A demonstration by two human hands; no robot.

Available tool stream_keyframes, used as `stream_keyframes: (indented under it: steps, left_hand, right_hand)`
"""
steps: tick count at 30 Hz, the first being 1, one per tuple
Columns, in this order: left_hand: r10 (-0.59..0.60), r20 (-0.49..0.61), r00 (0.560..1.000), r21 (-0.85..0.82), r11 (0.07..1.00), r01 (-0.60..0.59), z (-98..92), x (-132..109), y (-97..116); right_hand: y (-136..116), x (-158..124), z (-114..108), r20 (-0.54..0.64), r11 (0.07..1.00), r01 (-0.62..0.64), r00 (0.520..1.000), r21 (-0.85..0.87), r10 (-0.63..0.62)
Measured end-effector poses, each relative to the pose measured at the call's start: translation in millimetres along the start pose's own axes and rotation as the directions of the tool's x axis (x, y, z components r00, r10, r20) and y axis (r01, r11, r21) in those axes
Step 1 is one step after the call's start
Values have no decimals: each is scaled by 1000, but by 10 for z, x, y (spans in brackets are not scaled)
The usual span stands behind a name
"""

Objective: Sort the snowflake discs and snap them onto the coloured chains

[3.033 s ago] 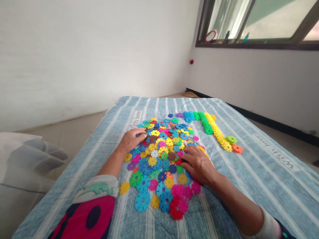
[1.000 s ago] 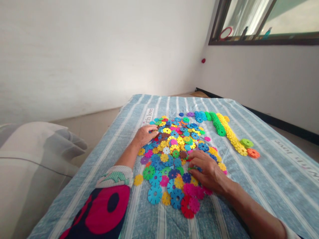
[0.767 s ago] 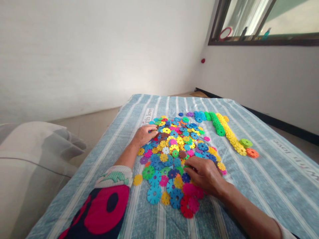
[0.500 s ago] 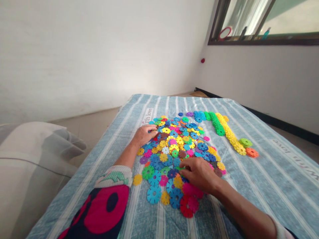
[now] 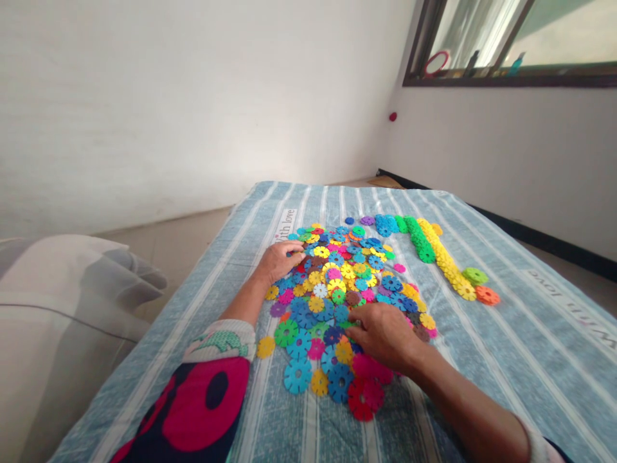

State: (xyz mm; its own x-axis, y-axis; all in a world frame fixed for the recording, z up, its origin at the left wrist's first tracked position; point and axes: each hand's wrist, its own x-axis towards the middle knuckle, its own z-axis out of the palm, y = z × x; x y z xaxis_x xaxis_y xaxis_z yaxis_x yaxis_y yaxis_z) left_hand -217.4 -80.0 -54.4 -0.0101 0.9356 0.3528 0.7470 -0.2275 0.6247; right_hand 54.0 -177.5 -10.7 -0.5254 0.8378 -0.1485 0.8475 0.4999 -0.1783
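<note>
Many notched plastic discs (image 5: 332, 273) in mixed colours lie in a loose heap on a striped cloth. My left hand (image 5: 282, 258) rests at the heap's upper left edge, its thumb and forefinger apart over dark discs, with nothing visible between them. At the heap's right side, my right hand (image 5: 380, 328) reaches in with fingers spread over blue and green discs; its lower fingers are partly hidden. Beyond the heap, discs are grouped by colour: a blue group (image 5: 385, 225), a green row (image 5: 420, 241) and a long yellow row (image 5: 446, 260).
The striped cloth (image 5: 216, 283) covers a flat surface. An orange disc (image 5: 488, 296) and a light green one (image 5: 475, 276) lie by the yellow row's near end. Pale draped fabric (image 5: 62, 334) stands at the left. A window (image 5: 525, 38) is at upper right.
My right hand has shifted very slightly over the discs. My left hand and the discs look the same.
</note>
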Motion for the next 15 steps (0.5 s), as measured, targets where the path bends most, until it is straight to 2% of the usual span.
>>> stream_keyframes:
  steps: [3,6,9,12,15]
  left_hand:
    - [4,0,1000,1,1000,-4,1,4,-5]
    - [7,1,1000,1,1000,-7,1,7,-10]
    - [6,1,1000,2,1000,-6,2,10,-15]
    - [5,-2,1000,5,1000,-5,1,13,-23]
    - [12,-3,1000,5,1000,-12,-3,16,-33]
  right_hand:
    - [5,8,22,-23,1000,-9,1000,25,10]
    - [19,26,58,-41,989,-46,998,142,52]
    - [46,49,89,-55,944,-61,995,325,83]
    - [104,69,68,-45,879,-30,997,476,59]
    - [182,72,-11,-57,860,-16,997,511,52]
